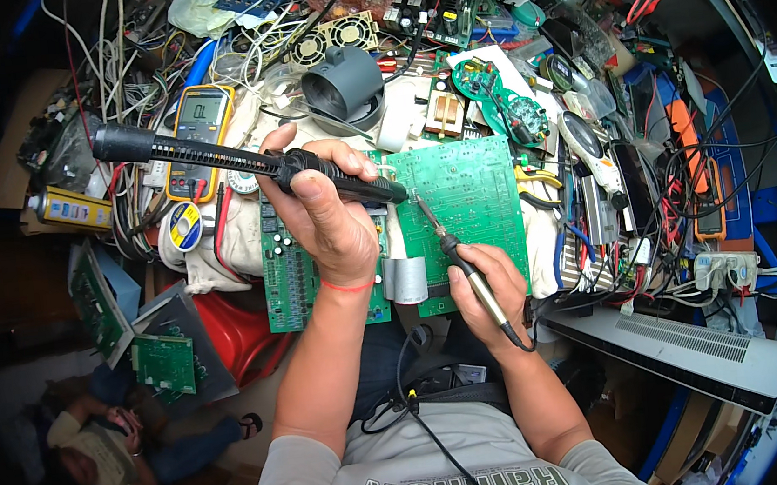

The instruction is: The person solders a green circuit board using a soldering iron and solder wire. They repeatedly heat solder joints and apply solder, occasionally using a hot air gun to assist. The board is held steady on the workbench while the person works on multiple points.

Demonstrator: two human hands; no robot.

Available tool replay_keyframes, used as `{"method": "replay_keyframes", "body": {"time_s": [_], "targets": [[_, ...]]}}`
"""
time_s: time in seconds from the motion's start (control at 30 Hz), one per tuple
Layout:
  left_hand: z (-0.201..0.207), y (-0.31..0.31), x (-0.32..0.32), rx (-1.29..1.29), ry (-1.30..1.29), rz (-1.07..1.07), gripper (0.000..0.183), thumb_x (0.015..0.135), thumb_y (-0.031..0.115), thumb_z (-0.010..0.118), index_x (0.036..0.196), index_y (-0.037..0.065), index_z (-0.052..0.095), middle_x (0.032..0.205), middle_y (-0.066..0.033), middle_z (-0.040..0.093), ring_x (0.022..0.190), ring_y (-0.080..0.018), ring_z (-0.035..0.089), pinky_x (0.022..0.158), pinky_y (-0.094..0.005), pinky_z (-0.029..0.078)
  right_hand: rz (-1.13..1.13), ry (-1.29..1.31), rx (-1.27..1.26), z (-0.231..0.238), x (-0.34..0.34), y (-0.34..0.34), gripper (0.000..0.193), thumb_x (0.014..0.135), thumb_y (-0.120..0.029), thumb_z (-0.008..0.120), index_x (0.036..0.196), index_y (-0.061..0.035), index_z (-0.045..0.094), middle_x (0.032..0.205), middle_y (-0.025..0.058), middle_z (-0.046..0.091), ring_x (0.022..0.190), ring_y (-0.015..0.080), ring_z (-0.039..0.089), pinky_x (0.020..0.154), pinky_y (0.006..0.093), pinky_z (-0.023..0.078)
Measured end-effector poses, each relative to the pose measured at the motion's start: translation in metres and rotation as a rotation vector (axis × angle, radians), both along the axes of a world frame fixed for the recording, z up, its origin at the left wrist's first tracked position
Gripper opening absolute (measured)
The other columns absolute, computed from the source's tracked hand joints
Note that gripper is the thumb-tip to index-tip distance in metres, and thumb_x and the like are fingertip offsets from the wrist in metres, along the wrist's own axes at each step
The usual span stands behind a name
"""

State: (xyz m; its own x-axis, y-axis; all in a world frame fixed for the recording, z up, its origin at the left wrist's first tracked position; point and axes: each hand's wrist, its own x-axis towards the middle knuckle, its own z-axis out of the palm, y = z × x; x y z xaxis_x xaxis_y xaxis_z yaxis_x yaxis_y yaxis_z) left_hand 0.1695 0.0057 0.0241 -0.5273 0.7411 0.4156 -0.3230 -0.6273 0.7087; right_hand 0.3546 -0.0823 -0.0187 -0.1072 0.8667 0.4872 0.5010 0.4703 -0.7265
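Note:
My left hand (334,210) is closed around a long black solder sucker (212,154), with its thumb along the barrel. The sucker slants down to the right, and its nozzle is at the upper left part of a bare-backed green circuit board (476,225). From the right, my right hand (492,293) grips a soldering iron (475,281); the iron's tip meets the board close beside the nozzle. A second green board (288,285), full of components, lies under my left hand, which hides part of it. Between the boards is a grey ribbon cable (406,280).
Left of the boards are a yellow multimeter (199,120) and a solder spool (185,226). A dark grey cup (342,83) stands behind. Pliers (540,188), a white handheld tool (593,155) and many wires crowd the right. Another person (108,438) sits at lower left.

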Motion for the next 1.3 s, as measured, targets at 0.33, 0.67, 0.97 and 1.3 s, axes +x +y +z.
{"method": "replay_keyframes", "body": {"time_s": [0.33,0.67,0.97,1.3], "targets": [[-0.0051,0.0102,-0.0011,-0.002,-0.047,-0.061,0.069,0.106,0.059,0.054,0.144,0.004,0.035,0.085,-0.0077,0.055,0.072,-0.0156,0.054,0.071,-0.0325,0.051,0.007,-0.036,0.034,-0.0021,-0.0008,0.0016,0.037,0.078,0.002,0.081,0.114,0.0011,0.072,0.101,0.0191,0.073,0.086,0.0341,0.073,0.075,0.0399,0.060],[-0.0051,0.0114,-0.0029,-0.017,-0.063,-0.079,0.066,0.107,0.058,0.054,0.143,0.005,0.036,0.084,-0.0070,0.054,0.072,-0.0155,0.053,0.071,-0.0328,0.051,0.041,-0.108,0.105,-0.0027,-0.0018,0.0034,0.040,0.075,0.003,0.082,0.114,0.0002,0.073,0.102,0.0164,0.072,0.086,0.0322,0.072,0.074,0.0389,0.059],[-0.0073,0.0110,-0.0042,-0.040,-0.089,-0.089,0.065,0.107,0.057,0.054,0.143,0.005,0.037,0.085,-0.0070,0.054,0.072,-0.0161,0.053,0.071,-0.0334,0.050,0.035,-0.104,0.103,-0.0029,-0.0024,0.0025,0.041,0.074,0.004,0.082,0.113,-0.0009,0.073,0.101,0.0153,0.071,0.086,0.0315,0.072,0.074,0.0383,0.059],[-0.0080,0.0110,-0.0054,-0.039,-0.094,-0.090,0.063,0.108,0.056,0.053,0.142,0.005,0.037,0.085,-0.0076,0.054,0.072,-0.0172,0.053,0.071,-0.0344,0.050,0.032,-0.082,0.091,-0.0074,0.0004,0.0025,0.040,0.077,0.002,0.082,0.116,0.0017,0.072,0.102,0.0182,0.073,0.085,0.0326,0.073,0.075,0.0386,0.060]]}}
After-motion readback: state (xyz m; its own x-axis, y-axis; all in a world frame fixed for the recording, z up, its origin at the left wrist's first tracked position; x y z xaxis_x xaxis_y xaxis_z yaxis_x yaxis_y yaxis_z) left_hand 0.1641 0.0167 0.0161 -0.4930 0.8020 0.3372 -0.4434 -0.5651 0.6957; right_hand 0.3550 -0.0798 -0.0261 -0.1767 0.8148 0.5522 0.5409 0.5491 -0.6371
